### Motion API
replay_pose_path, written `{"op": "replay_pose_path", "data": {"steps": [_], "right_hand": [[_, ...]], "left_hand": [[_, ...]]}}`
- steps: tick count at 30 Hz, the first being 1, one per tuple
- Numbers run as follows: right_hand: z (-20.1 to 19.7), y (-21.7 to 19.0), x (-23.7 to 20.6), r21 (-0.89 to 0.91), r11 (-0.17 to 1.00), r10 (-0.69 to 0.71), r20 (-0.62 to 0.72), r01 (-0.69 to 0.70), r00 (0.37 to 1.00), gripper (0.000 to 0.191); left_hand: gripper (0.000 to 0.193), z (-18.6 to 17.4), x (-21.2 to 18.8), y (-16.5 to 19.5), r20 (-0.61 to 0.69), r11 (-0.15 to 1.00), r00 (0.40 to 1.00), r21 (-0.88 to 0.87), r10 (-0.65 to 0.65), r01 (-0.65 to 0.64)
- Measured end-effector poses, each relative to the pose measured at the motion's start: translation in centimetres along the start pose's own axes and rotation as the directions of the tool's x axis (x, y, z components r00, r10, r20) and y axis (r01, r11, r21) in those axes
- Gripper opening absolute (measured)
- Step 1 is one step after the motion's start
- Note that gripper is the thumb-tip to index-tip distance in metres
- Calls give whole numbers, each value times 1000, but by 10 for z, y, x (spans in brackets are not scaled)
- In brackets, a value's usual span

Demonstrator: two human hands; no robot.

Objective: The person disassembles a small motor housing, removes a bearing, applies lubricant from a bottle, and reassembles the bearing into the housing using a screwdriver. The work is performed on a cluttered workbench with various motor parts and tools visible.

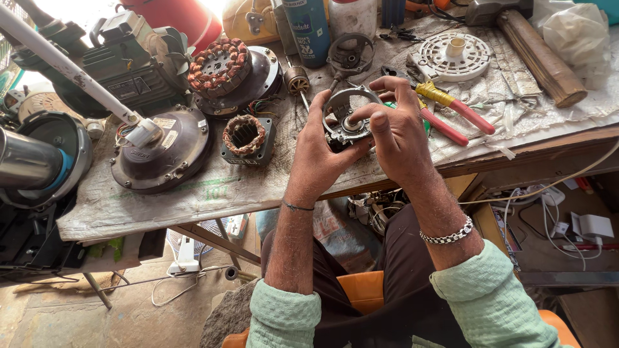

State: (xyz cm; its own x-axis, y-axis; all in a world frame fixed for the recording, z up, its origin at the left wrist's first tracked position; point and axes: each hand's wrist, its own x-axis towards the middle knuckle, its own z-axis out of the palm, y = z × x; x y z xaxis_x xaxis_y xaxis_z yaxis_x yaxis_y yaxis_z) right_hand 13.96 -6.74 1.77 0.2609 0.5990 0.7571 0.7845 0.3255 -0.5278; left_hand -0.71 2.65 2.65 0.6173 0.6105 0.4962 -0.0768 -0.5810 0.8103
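left hand (320,151) clasps motor cover (345,122) | right hand (394,132) pinches its rim, thumb on hub | best kept level, grip firm

Bright daylight, glare top left, wide-angle edge distortion.

A worker in a pale mint-green shirt of crinkled, textured cloth, both sleeves pushed back to mid-forearm and bunched in loose folds. The left hand (322,151) carries a thin dark thread band at the wrist; the right hand (400,138) wears a chunky silver-coloured chain bracelet lower on the forearm. Dark trousers cover the lap, seen between the forearms. Both hands are bare, without gloves or rings in view.
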Motion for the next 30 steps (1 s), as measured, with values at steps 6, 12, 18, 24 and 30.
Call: {"op": "replay_pose_path", "data": {"steps": [6, 12, 18, 24, 30], "right_hand": [[1, -3, 1, -65, 998, 17, 11, -16, 1000, 84], [3, -3, 1, -74, 996, 46, 11, -45, 999, 86], [2, 0, 0, -54, 999, -2, 4, 2, 1000, 87], [2, 2, -1, -15, 999, 28, -21, -29, 999, 90], [2, 0, -1, -22, 999, 45, -1, -45, 999, 92]], "left_hand": [[99, 1, 0, -1, -2, 1000, 1000, -13, -5, 5], [99, 1, 1, 0, -4, 1000, 1000, 23, 5, -5], [100, 1, 2, 1, 5, 1000, 1000, 9, -20, 20], [100, 0, 0, 0, -11, 999, 1000, 18, 27, -27], [99, 0, 0, 1, -16, 999, 999, 35, 29, -29]]}}
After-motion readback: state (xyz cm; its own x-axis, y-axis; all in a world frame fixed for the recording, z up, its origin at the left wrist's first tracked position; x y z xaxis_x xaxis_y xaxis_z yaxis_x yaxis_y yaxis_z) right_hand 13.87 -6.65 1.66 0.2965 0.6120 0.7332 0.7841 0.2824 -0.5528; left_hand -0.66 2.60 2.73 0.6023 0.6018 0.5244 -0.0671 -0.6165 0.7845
